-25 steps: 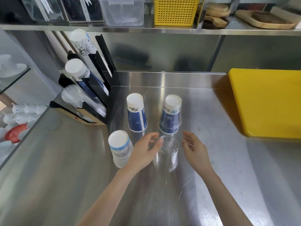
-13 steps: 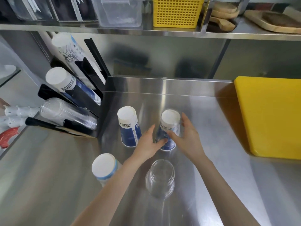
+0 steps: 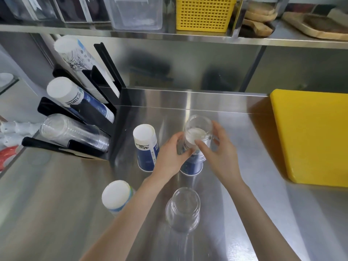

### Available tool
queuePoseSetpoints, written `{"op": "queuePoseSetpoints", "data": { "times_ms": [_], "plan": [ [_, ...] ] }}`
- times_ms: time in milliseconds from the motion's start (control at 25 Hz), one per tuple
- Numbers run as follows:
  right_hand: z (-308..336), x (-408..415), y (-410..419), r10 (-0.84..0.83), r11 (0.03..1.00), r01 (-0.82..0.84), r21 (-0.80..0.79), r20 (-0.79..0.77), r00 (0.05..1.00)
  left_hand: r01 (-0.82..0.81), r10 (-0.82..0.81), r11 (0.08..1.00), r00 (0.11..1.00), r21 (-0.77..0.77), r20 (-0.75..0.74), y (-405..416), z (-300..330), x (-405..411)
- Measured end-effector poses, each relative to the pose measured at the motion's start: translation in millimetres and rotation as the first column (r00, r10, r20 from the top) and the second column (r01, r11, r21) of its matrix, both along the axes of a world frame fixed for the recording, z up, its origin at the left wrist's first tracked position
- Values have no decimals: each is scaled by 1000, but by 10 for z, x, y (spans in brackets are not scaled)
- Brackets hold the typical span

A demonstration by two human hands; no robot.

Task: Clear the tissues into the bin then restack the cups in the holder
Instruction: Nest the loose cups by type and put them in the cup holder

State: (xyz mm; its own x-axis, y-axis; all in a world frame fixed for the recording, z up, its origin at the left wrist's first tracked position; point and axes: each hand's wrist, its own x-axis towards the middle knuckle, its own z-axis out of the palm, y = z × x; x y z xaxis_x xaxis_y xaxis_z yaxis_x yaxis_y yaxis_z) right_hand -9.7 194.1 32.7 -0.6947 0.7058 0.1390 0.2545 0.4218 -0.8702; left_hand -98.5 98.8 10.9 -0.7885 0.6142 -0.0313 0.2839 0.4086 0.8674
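Note:
A blue paper cup (image 3: pixel 191 165) stands upside down mid-counter with a clear plastic cup (image 3: pixel 197 127) sitting loosely over its top. My left hand (image 3: pixel 169 153) grips the blue cup's side. My right hand (image 3: pixel 220 153) holds the clear cup, thumb on its front. Around them, all upside down, stand a second blue paper cup (image 3: pixel 146 147), a white and light-blue cup (image 3: pixel 117 196) and another clear cup (image 3: pixel 182 210). The black cup holder (image 3: pixel 120 129) at the left carries a patterned white stack (image 3: pixel 75 59), a blue stack (image 3: pixel 75 95) and a clear stack (image 3: pixel 75 132). I see no tissues or bin.
A thick yellow cutting board (image 3: pixel 310 136) lies on the steel counter at the right. The shelf above holds a yellow basket (image 3: pixel 205 14), a clear tub (image 3: pixel 137 12) and wooden boards (image 3: pixel 316 25). White crockery sits lower at the far left.
Both hands left the near clear cup, reached to the far blue cup and closed on it. The clear cup over it now sits higher, and the view has moved closer.

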Motion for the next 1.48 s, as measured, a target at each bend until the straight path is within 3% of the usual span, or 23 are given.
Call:
{"op": "queuePoseSetpoints", "data": {
  "times_ms": [280,600,1080,1480],
  "plan": [
    [559,276,-399,7,997,0,71,-93,996,-13,31,988,992,151,-120,-360,485,257],
    [385,768,-841,48,997,-43,60,-82,995,41,-21,981,994,189,-109,-957,411,768],
    [-402,956,-964,95,985,-80,-152,91,991,78,-67,994,990,-82,125,-1061,-549,876],
    [-545,1029,-986,89,981,-63,-185,133,987,158,-138,973,983,-169,124,-1096,-658,859]
  ]
}}
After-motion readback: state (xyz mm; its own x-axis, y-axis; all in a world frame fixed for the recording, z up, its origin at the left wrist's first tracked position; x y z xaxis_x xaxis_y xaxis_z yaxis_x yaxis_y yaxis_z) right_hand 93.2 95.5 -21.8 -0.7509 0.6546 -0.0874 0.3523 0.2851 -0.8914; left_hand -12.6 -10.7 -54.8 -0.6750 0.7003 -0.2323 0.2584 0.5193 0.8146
